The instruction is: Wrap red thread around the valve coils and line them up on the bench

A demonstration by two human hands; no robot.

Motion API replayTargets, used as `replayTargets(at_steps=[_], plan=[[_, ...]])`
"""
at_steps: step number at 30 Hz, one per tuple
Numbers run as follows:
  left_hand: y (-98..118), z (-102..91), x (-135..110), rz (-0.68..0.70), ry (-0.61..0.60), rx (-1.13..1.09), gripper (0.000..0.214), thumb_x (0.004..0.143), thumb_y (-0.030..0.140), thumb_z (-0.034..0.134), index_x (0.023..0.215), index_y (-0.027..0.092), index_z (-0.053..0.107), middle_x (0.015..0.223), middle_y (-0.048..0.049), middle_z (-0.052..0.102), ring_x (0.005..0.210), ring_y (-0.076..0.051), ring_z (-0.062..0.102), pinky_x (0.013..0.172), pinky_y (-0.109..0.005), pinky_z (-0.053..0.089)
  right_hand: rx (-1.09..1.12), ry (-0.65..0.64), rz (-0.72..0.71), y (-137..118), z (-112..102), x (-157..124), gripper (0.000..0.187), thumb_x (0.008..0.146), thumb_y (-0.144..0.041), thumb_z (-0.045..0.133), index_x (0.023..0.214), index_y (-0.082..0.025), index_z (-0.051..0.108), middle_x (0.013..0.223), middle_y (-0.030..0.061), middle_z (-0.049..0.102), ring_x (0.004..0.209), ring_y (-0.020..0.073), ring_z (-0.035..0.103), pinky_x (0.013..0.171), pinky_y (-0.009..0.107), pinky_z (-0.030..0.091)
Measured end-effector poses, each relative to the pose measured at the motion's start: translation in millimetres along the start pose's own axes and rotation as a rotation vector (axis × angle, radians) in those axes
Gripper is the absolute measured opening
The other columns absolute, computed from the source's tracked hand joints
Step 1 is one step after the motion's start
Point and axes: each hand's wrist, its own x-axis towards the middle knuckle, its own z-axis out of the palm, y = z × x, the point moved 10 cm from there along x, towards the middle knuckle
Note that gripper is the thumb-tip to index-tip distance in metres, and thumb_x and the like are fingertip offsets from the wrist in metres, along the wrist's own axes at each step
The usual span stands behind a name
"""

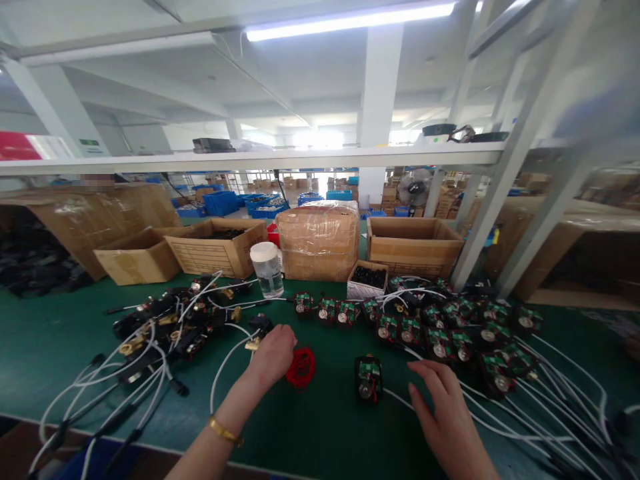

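Observation:
My left hand (274, 357) is closed, its fingers curled down beside a black unit with a brass fitting (260, 325) and a white cable. What those fingers hold, if anything, is hidden. A bundle of red wire (301, 369) lies just right of that hand. My right hand (443, 410) is open, palm down, with fingers apart and nothing in them. Left of it, a black housing with a green circuit board and a round metal disc (369, 379) lies on the green table (325, 440), a white cable running from it toward my right hand.
Several similar circuit-board units (440, 340) crowd the right side, trailing white cables. A pile of black units with brass fittings (175, 320) covers the left. Behind stand a water jug (268, 270), a small box of black parts (367, 277), cardboard boxes (317, 243) and a shelf (300, 160).

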Motion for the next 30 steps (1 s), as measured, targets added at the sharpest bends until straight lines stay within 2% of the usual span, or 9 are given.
replayTargets(at_steps=[2,5,8,10,12,16,20,27,30], plan=[[8,-19.7,-9,0.043,0.004,-0.038,0.024,0.097,0.015,0.041,0.092,0.014,0.064,0.099,-0.0117,0.069,0.094,-0.02,0.064,0.086,-0.033,0.047,0.015,0.004,0.007,-6,-3,2,0.026,0.098,-0.031,0.048,0.122,-0.025,0.056,0.121,0.011,0.053,0.113,0.03,0.055,0.098,0.05,0.049],[21,-51.7,-20,0.111,-0.003,-0.089,0.024,0.096,0.021,0.041,0.087,0.018,0.063,0.096,-0.009,0.069,0.09,-0.02,0.063,0.081,-0.03,0.045,0.068,0.002,0.008,-21,-8,11,0.027,0.097,-0.027,0.048,0.123,-0.025,0.056,0.121,0.0109,0.054,0.114,0.0293,0.055,0.1,0.049,0.048],[31,-77.9,-27,0.162,-0.001,-0.112,0.023,0.094,0.026,0.043,0.085,0.02,0.062,0.094,-0.0066,0.069,0.088,-0.02,0.062,0.08,-0.03,0.045,0.169,-0.043,-0.003,-46,-7,28,0.027,0.096,-0.021,0.047,0.121,-0.024,0.058,0.116,0.0105,0.056,0.108,0.027,0.057,0.095,0.043,0.051],[35,-87.7,-26,0.178,0.014,-0.109,0.021,0.094,0.026,0.044,0.085,0.02,0.062,0.094,-0.0067,0.068,0.088,-0.021,0.061,0.08,-0.031,0.044,0.238,-0.092,-0.013,-67,-1,42,0.024,0.096,-0.017,0.047,0.114,-0.022,0.061,0.109,0.0095,0.058,0.102,0.025,0.059,0.09,0.039,0.052],[37,-88.8,-22,0.183,0.024,-0.099,0.02,0.092,0.023,0.044,0.084,0.02,0.062,0.094,-0.0075,0.068,0.089,-0.021,0.061,0.082,-0.032,0.044,0.289,-0.146,-0.038,-93,9,54,0.023,0.095,-0.011,0.047,0.107,-0.021,0.064,0.104,0.0082,0.06,0.099,0.0235,0.059,0.089,0.037,0.051],[32,-74.1,-12,0.151,0.011,-0.082,0.019,0.09,0.018,0.046,0.079,0.018,0.061,0.088,-0.0096,0.068,0.085,-0.022,0.063,0.08,-0.033,0.044,0.36,-0.291,-0.105,-139,45,66,0.03,0.087,0.001,0.052,0.102,-0.019,0.068,0.101,0.0067,0.062,0.098,0.022,0.06,0.088,0.033,0.05],[29,-68.9,-19,0.158,-0.001,-0.113,0.019,0.089,0.019,0.046,0.079,0.019,0.062,0.087,-0.0071,0.068,0.085,-0.021,0.063,0.079,-0.031,0.045,0.431,-0.305,-0.071,-151,66,79,0.032,0.081,0.006,0.057,0.101,-0.016,0.069,0.101,0.0074,0.062,0.099,0.0222,0.06,0.089,0.033,0.05],[49,-99.0,-40,0.242,-0.01,-0.229,0.018,0.089,0.029,0.048,0.083,0.021,0.063,0.091,-0.0031,0.068,0.088,-0.02,0.061,0.078,-0.031,0.045,0.583,-0.422,-0.091,-171,76,107,0.032,0.075,-0.006,0.077,0.103,-0.02,0.069,0.101,0.0012,0.063,0.089,0.0163,0.062,0.08,0.025,0.049],[54,-114.1,-42,0.256,0.012,-0.284,0.018,0.088,0.03,0.048,0.081,0.022,0.062,0.09,-0.0019,0.068,0.087,-0.02,0.061,0.079,-0.031,0.046,0.629,-0.468,-0.064,-181,80,115,0.019,0.078,-0.009,0.075,0.092,-0.019,0.068,0.083,-0.0031,0.065,0.077,0.0142,0.062,0.068,0.022,0.047]])
